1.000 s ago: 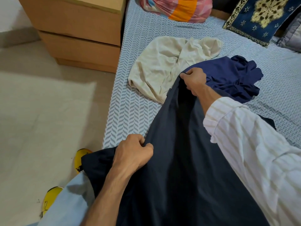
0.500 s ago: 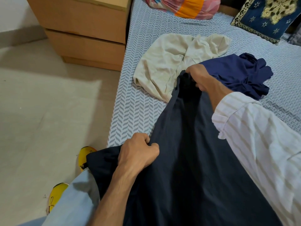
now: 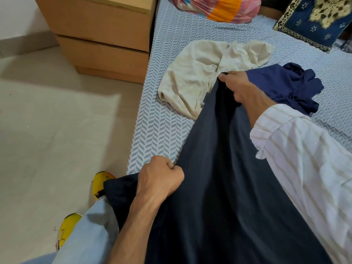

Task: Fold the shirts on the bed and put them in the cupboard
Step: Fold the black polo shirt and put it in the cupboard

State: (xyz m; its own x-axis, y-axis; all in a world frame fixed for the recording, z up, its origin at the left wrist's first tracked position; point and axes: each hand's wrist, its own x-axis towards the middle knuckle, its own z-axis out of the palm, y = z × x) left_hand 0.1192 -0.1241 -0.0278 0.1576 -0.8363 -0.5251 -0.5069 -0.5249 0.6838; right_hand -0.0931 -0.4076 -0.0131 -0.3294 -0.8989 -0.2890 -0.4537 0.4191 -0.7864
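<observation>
The dark navy shirt point(image 3: 219, 178) is clamped in both fists, left hand point(image 3: 161, 178) nearer than the right hand point(image 3: 239, 88). It should be pulled taut and laid flat on the bed point(image 3: 162, 115), clear of the cream shirt point(image 3: 200, 73).

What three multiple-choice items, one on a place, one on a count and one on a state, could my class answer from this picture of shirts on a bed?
1. Where does the cream shirt lie?
A. on the floor
B. on the bed
C. on the wooden drawers

2. How many garments lie loose on the bed, apart from the dark navy shirt being held?
A. two
B. four
C. none

3. What is the left hand doing?
A. resting flat on the floor
B. hanging idle
C. gripping the dark navy shirt

Answers:
1 B, since it sits crumpled on the patterned sheet.
2 A, the cream shirt and the blue shirt.
3 C, its fingers curl round the cloth, as do the right hand fingers at the far end.
</observation>
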